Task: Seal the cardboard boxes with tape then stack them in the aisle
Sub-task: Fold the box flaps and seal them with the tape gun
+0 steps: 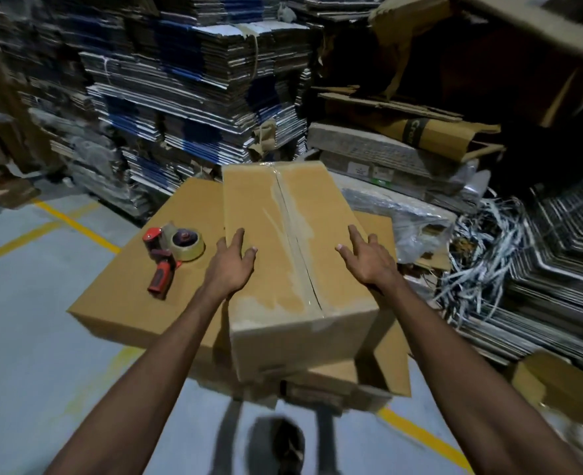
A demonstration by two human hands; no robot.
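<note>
Both hands are open, with straight fingers laid on the upper edges of the taped box (293, 255). The left hand (230, 265) touches its left top edge and the right hand (369, 260) touches its right top edge. Neither grip is closed around anything; the palms only rest there.

The box sits on a larger flat carton (135, 293), which serves as the surface, and its near end hangs over that carton's front edge. The clear tape (292, 214) runs along the centre seam and down the near face, so the sealing of this box looks finished, and I judge the lift to the aisle comes next.

The risks, as I see them: with flat palms and no fingers under the bottom, the smooth cardboard may slip down when it is raised. The overhanging end could also tip forward. The tape dispenser (171, 255) lies just beside the left wrist and may be knocked to the floor (26, 337).
</note>
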